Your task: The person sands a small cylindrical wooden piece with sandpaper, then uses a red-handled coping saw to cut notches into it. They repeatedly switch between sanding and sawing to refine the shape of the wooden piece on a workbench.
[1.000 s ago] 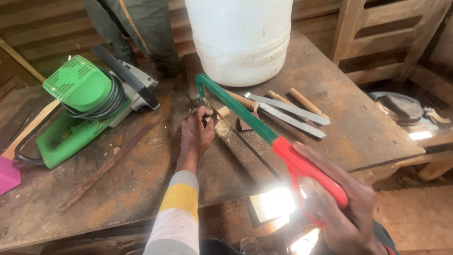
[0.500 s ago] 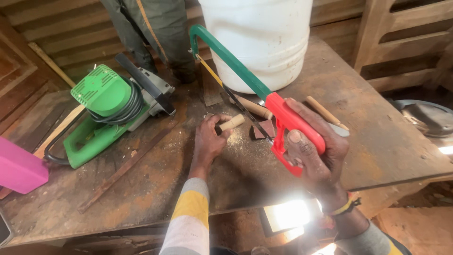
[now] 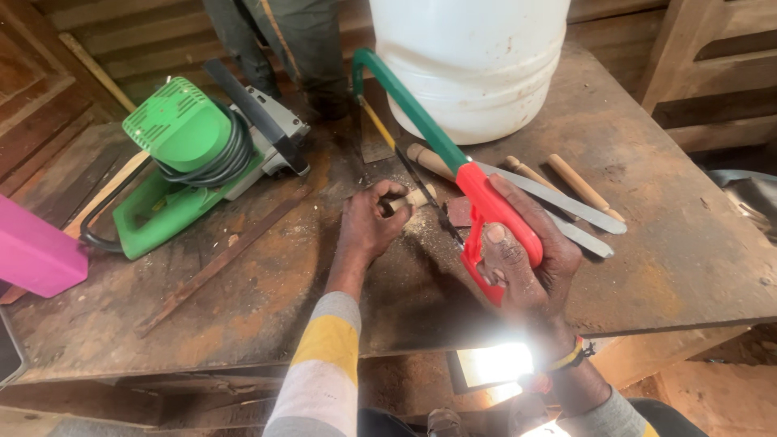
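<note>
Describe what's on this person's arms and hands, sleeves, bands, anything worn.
Both hands are bare, with no gloves. The left arm wears a long knit sleeve in broad grey, yellow and white stripes, ending short of the wrist. The right arm has a grey sleeve with a bit of yellow at the frame edge, plus a yellow and red wristband with a dark knot.

Hidden and cut-off parts at the bench

The left hand (image 3: 368,226) covers most of the small wooden piece (image 3: 414,197); the white bucket (image 3: 473,61) and the pink block (image 3: 32,257) run off the edges; the saw (image 3: 453,174) blade's teeth are too fine to see.
</note>
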